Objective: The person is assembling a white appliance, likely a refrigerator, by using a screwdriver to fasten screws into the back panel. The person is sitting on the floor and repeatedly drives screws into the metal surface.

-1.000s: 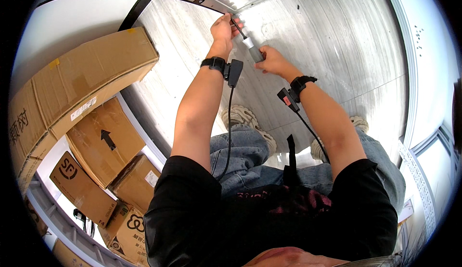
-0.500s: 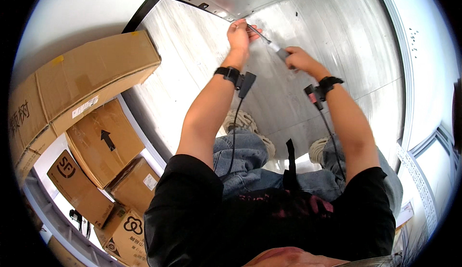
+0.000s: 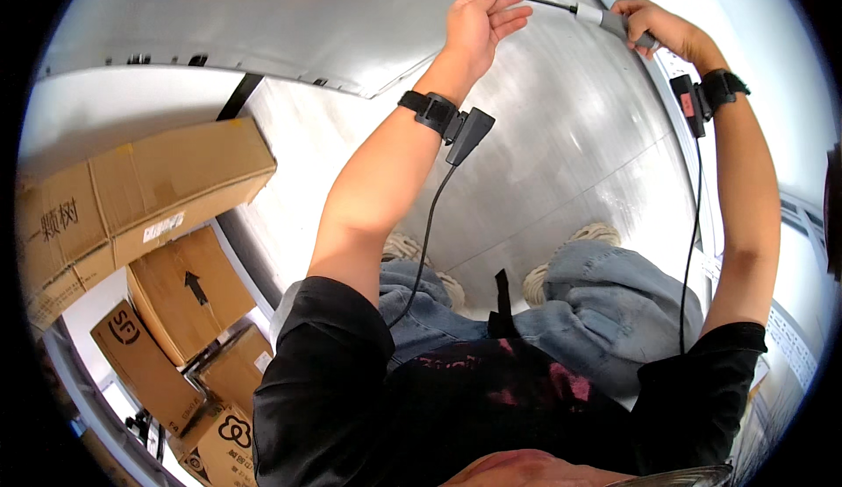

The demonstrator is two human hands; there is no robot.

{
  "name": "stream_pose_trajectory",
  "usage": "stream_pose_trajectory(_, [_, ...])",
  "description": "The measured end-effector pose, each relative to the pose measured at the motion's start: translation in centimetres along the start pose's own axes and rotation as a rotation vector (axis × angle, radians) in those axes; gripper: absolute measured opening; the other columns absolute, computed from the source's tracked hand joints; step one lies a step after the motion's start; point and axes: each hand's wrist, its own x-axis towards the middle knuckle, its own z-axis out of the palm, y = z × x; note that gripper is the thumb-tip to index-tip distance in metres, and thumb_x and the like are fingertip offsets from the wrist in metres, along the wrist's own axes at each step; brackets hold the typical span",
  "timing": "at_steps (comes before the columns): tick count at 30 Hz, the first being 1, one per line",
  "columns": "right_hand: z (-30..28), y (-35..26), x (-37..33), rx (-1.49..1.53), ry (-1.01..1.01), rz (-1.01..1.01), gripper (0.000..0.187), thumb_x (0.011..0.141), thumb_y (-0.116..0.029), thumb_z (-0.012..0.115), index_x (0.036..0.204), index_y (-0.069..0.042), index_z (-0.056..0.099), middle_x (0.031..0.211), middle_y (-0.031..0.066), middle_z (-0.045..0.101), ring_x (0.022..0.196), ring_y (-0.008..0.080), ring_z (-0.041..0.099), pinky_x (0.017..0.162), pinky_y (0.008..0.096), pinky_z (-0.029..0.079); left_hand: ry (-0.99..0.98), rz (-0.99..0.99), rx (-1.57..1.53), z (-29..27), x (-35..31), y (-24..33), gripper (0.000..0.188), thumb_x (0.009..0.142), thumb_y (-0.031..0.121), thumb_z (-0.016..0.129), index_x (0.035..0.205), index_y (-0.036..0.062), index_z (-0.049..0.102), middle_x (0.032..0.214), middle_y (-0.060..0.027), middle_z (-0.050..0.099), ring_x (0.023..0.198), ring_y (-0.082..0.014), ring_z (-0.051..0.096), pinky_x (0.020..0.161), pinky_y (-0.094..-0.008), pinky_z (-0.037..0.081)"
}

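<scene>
A screwdriver (image 3: 589, 13) with a thick grey handle and a long thin dark shaft spans the space between my hands at the far side. My right hand (image 3: 653, 26) is wrapped round its handle. The shaft points left, and its tip meets the pinched thumb and forefinger of my left hand (image 3: 485, 24), whose other fingers stretch outward. Whether a small piece sits at the tip between those fingertips is hidden. Close to my left hand stands a large grey metal panel (image 3: 307, 17) with small fittings along its lower edge.
Cardboard boxes lie at the left: a long box (image 3: 175, 167), a box with an arrow (image 3: 193, 294) and several others below. A white wall edge (image 3: 684, 127) runs along the right. Cables hang from a left wrist strap (image 3: 430, 111) and a right wrist strap (image 3: 722, 90).
Both hands have moved farther away and to the right with the screwdriver, my right hand most. The shaft now lies nearly level. In the view, the metal panel reaches lower and shows more.
</scene>
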Motion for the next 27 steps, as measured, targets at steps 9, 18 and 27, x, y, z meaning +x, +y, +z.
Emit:
stream_pose_trajectory(9, [-8.1,16.5,-8.0,0.076,0.245,-0.09,0.032,0.083,-0.042,0.057,0.092,-0.012,0.062,0.055,-0.0049,0.047,0.047,0.0047,0.04,0.045,0.0208,0.033,-0.119,-0.15,0.311,15.6,6.9,-8.2,0.02,0.097,0.016,0.047,0.107,-0.0001,0.053,0.11,-0.0141,0.061,0.093,-0.0215,0.061,0.082,-0.0332,0.051])
stream_pose_trajectory(18, [1.9,32.8,-12.6,0.86,0.487,0.132,0.027,0.088,-0.03,0.06,0.097,-0.005,0.061,0.062,-0.0022,0.049,0.052,0.0069,0.042,0.047,0.022,0.034,-0.052,-0.255,0.671,22.5,11.8,-20.9,0.014,0.091,0.013,0.055,0.096,0.0037,0.063,0.09,-0.0052,0.065,0.087,-0.0163,0.06,0.074,-0.0283,0.049])
stream_pose_trajectory(27, [9.1,35.4,-11.8,1.216,0.671,0.141,0.021,0.091,-0.026,0.058,0.096,-0.005,0.058,0.064,-0.0023,0.05,0.053,0.0061,0.043,0.048,0.0215,0.035,-0.308,0.257,1.669,22.9,17.4,-27.5,0.014,0.083,0.021,0.066,0.093,0.0148,0.074,0.092,-0.0061,0.067,0.077,-0.0198,0.062,0.067,-0.0304,0.049])
